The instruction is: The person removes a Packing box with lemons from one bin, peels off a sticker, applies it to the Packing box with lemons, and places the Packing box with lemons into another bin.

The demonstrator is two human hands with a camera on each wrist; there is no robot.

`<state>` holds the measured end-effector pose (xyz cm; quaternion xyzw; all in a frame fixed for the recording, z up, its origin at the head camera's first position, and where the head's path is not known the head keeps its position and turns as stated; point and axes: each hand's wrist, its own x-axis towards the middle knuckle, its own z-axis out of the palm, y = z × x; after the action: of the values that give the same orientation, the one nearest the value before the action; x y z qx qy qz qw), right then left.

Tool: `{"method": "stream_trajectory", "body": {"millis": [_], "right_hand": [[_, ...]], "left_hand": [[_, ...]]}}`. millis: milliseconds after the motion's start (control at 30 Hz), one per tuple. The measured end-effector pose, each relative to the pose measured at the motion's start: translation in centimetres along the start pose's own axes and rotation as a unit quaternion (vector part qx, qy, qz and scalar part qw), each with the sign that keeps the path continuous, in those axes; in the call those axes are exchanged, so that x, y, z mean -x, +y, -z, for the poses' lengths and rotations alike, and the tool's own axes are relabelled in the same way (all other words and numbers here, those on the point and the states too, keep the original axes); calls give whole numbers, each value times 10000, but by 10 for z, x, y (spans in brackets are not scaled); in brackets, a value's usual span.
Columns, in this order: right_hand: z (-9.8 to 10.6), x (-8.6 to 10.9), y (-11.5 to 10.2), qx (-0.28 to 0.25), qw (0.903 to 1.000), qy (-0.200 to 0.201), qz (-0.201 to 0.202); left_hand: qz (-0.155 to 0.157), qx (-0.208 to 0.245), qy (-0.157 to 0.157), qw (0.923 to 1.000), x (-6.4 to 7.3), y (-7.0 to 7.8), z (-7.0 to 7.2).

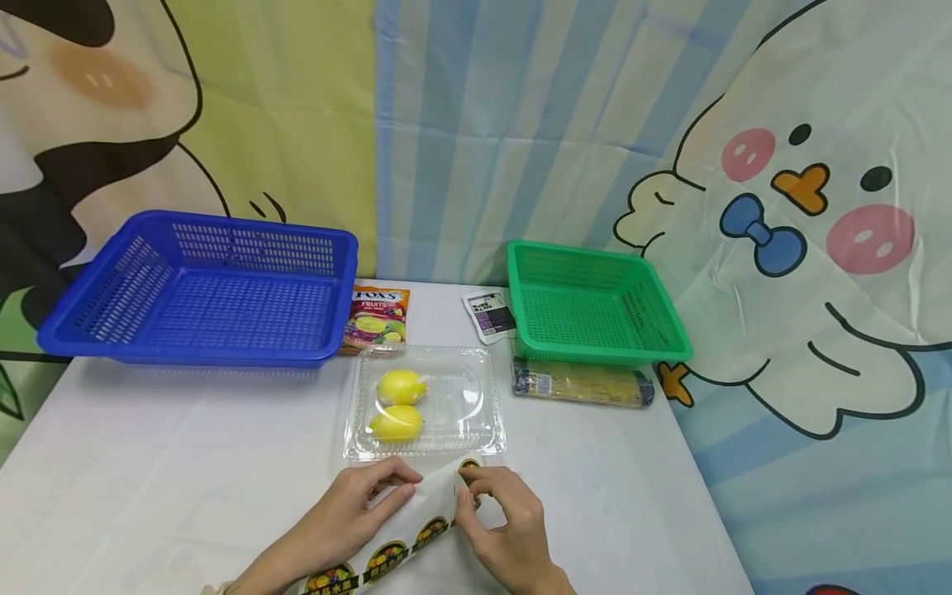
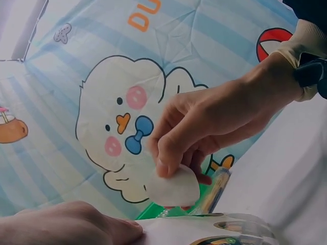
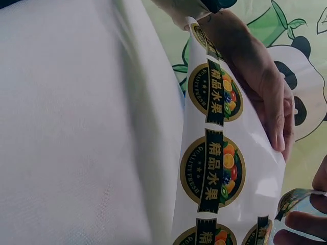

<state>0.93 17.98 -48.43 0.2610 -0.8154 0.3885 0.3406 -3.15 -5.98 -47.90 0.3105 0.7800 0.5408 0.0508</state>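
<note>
A white strip of round fruit stickers, printed in black and gold, slants across the near part of the table. My left hand holds it along its upper edge, thumb on the face in the left wrist view. Thumb and fingers of my right hand pinch a sticker at the strip's far right end. In the left wrist view, the pale back of that sticker shows below the fingertips. Just beyond both hands is a clear plastic box with two yellow lemons on its left side.
A blue basket stands at the back left, a green basket at the back right. Beside them lie a Fox's candy bag, a small white-and-black packet and a long pack of what looks like noodles.
</note>
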Motion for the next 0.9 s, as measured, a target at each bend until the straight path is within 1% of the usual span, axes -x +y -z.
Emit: {"method": "stream_trajectory", "body": {"millis": [233, 300, 433, 533, 667, 733, 767, 800, 900], "right_hand": [[2, 2, 0, -203, 9984, -158, -493], [2, 2, 0, -225, 9985, -125, -487], [1, 2, 0, -311, 9989, 8, -351], [0, 1, 0, -505, 9983, 51, -288], [-1, -2, 0, -699, 9971, 4, -313], [-1, -4, 0, -763, 9965, -26, -331], [-2, -4, 0, -792, 9962, -45, -352], [-2, -5, 0, -832, 9958, -57, -374], [-3, -5, 0, -1054, 9932, -140, -476]], "left_hand": [[165, -299, -13, 9994, 4, -5, 0], [177, -421, -54, 9989, 6, -9, 0], [289, -773, -263, 9962, 9, -21, -5], [354, -1151, -407, 9919, 11, -27, -11], [230, -1701, -404, 9843, 12, -31, -22], [56, -2100, -308, 9772, 12, -34, -27], [-58, -2335, -237, 9721, 13, -36, -30], [-175, -2587, -166, 9657, 13, -38, -33], [-616, -3306, 12, 9418, 14, -44, -39]]}}
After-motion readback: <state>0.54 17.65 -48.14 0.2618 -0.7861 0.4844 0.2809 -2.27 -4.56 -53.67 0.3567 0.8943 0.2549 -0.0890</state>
